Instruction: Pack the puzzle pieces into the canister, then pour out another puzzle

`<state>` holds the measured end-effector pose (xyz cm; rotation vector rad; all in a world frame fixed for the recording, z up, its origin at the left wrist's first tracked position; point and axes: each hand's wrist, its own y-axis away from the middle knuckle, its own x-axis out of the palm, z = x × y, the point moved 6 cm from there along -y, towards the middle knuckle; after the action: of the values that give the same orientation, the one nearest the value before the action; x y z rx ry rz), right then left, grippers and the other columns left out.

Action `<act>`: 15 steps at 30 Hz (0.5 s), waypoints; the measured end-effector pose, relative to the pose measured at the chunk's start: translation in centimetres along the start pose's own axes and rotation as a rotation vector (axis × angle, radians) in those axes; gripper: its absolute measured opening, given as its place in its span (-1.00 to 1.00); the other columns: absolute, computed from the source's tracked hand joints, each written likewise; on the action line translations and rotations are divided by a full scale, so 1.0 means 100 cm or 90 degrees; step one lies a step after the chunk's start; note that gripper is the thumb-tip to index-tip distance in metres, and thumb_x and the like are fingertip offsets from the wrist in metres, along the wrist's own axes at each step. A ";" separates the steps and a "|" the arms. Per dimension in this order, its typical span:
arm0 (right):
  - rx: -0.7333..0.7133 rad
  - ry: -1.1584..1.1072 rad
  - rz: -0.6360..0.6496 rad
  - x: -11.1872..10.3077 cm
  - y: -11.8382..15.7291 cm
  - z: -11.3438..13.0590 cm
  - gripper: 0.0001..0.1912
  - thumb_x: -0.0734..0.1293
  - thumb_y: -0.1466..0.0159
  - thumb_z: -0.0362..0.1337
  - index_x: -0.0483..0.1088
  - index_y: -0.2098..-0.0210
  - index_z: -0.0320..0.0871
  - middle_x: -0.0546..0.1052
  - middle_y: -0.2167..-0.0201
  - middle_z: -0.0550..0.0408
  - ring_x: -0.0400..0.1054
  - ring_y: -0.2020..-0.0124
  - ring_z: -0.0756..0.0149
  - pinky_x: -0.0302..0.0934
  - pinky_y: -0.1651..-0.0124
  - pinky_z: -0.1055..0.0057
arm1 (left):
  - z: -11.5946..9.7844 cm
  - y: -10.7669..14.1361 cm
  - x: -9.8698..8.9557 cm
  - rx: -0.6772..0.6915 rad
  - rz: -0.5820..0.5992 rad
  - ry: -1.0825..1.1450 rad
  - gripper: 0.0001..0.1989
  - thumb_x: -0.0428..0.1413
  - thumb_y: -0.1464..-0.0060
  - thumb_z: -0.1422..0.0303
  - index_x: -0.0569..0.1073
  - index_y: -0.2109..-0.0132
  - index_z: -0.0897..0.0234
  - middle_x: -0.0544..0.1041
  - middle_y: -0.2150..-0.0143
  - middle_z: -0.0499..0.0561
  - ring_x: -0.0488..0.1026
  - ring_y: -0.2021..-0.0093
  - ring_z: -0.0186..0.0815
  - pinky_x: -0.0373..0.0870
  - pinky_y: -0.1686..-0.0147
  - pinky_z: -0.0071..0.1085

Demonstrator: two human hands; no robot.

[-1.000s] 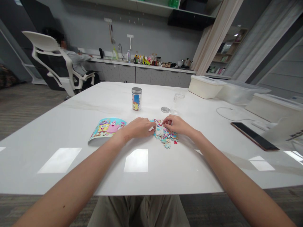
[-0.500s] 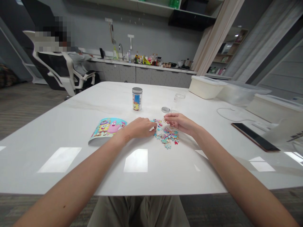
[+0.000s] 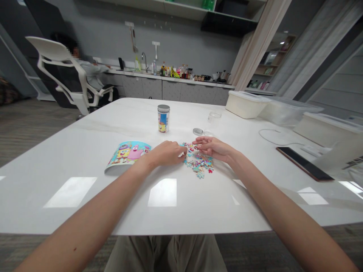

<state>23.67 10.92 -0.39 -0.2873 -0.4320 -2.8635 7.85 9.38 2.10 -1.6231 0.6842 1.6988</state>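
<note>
Small colourful jigsaw puzzle pieces lie in a loose heap on the white table. At the heap's left edge my left hand rests with its fingers curled in; whatever they grip is hidden. Over the upper right of the heap is my right hand, thumb and fingertips pinched on a small puzzle piece with some red. A curved picture sheet with cartoon figures lies left of my left hand. Beyond the hands stands a clear jar with a metal lid and printed contents.
A loose metal lid and an open clear jar are behind the heap. At right lie a phone, a cable and lidded storage boxes. A person sits in a white office chair at the far left.
My right hand has shifted slightly left, its fingers reaching a little farther over the pieces. A pale piece earlier at its fingertips no longer shows there. My left hand stays in place.
</note>
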 end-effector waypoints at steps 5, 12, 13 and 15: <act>-0.007 -0.004 -0.018 -0.002 -0.001 0.000 -0.70 0.44 0.00 -0.63 0.41 0.34 -0.19 0.57 0.32 0.12 0.47 0.35 0.49 0.41 0.23 0.56 | -0.001 0.000 0.000 0.000 0.001 0.000 -0.71 -0.08 -0.19 0.30 0.51 0.11 0.18 0.55 0.42 0.05 0.49 0.42 -0.26 0.20 0.44 -0.43; 0.008 -0.017 -0.023 0.000 0.001 0.000 -0.76 0.42 -0.08 -0.58 0.40 0.32 -0.20 0.55 0.41 0.09 0.48 0.36 0.47 0.42 0.27 0.59 | -0.001 0.001 -0.002 0.006 -0.005 0.008 -0.73 -0.07 -0.17 0.32 0.51 0.13 0.19 0.54 0.44 0.04 0.47 0.45 -0.29 0.18 0.46 -0.44; 0.012 -0.012 -0.021 0.000 0.002 0.000 -0.75 0.43 -0.08 -0.57 0.40 0.31 -0.20 0.55 0.41 0.09 0.48 0.37 0.47 0.42 0.29 0.58 | -0.001 0.001 -0.002 0.006 -0.005 0.008 -0.73 -0.06 -0.17 0.32 0.51 0.13 0.19 0.54 0.44 0.04 0.47 0.45 -0.29 0.18 0.45 -0.45; 0.016 -0.001 -0.015 0.000 0.002 0.000 -0.73 0.44 -0.05 -0.57 0.40 0.31 -0.20 0.55 0.39 0.10 0.47 0.38 0.47 0.42 0.32 0.57 | -0.001 0.001 -0.001 0.005 -0.001 0.005 -0.73 -0.06 -0.17 0.32 0.51 0.13 0.20 0.55 0.43 0.05 0.48 0.44 -0.28 0.20 0.44 -0.44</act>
<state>23.70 10.71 -0.33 -0.2807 -0.4750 -2.8792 7.83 9.28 2.22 -1.6253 0.6931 1.6870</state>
